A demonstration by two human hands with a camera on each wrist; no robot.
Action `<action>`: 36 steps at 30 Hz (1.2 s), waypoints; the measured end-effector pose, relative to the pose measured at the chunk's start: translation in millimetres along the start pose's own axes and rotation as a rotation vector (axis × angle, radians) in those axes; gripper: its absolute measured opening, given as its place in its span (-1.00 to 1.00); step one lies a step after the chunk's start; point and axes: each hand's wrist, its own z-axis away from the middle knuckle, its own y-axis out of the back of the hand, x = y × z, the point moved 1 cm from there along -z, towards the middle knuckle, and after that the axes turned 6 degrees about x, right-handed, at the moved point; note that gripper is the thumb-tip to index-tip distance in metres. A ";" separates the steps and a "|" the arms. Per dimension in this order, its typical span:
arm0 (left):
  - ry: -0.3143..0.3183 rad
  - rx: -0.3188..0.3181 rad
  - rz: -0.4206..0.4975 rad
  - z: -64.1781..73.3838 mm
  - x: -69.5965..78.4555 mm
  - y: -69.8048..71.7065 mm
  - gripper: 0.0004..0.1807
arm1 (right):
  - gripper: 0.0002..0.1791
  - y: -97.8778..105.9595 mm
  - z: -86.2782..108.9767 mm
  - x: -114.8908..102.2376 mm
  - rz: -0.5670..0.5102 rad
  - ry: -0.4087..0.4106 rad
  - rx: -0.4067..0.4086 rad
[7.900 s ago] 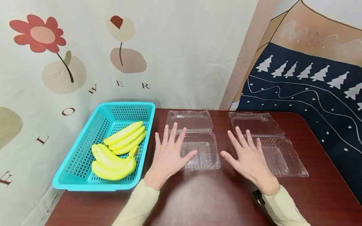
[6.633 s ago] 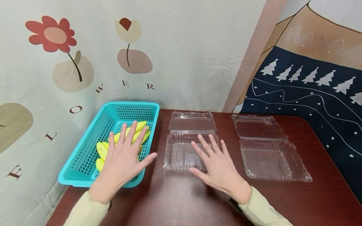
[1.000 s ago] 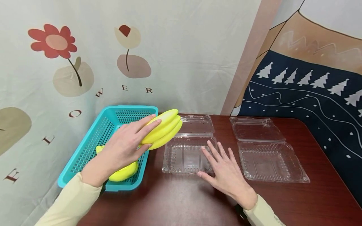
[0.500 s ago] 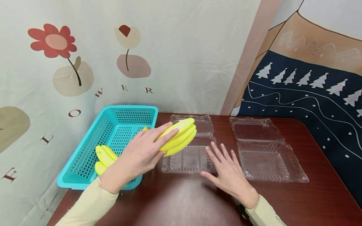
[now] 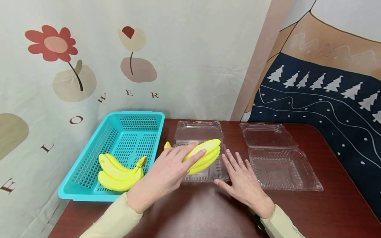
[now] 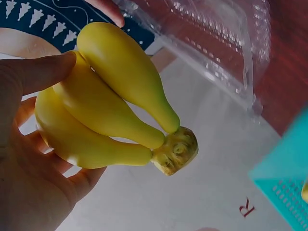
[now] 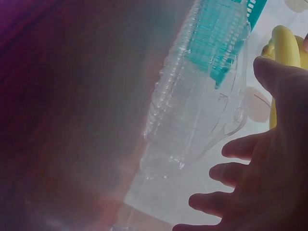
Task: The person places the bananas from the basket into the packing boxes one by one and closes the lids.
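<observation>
My left hand (image 5: 171,168) grips a bunch of bananas (image 5: 208,155) across its middle, over the nearer clear plastic clamshell box (image 5: 200,178). In the left wrist view the bunch (image 6: 110,91) shows three bananas joined at a brown-tipped stem (image 6: 175,150), with the thumb on one side and fingers curled behind. My right hand (image 5: 245,185) hovers with fingers spread at the box's right side, holding nothing. In the right wrist view its fingers (image 7: 211,204) are apart, with the clear box (image 7: 192,110) beyond. Part of that box is hidden behind the left hand and the bananas.
A turquoise perforated basket (image 5: 110,119) stands at the left with another bunch of bananas (image 5: 119,175) in it. A second clear clamshell box (image 5: 282,168) lies lid-open at the right. The brown table (image 5: 208,211) ends against a printed cloth (image 5: 190,66) behind.
My left hand has taken one bunch of bananas out of the basket and carried it right, over the nearer box. My right hand has moved left from near the second box to the nearer one.
</observation>
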 end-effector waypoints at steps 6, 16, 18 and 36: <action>0.007 -0.017 0.042 -3.7 6.0 -15.4 -0.02 | 0.06 -2.4 0.3 2.0 -0.002 -0.017 -0.020; 0.018 -0.043 0.043 -9.0 10.2 -36.9 -0.05 | 0.04 -6.0 2.3 3.0 0.009 -0.013 -0.043; 0.018 -0.047 0.050 -9.9 10.3 -40.0 -0.05 | 0.04 -6.1 2.7 3.3 0.009 -0.014 -0.043; 0.039 -0.071 0.092 -6.4 -2.8 -59.4 -0.05 | 0.12 -6.7 3.5 3.6 -0.003 -0.028 -0.039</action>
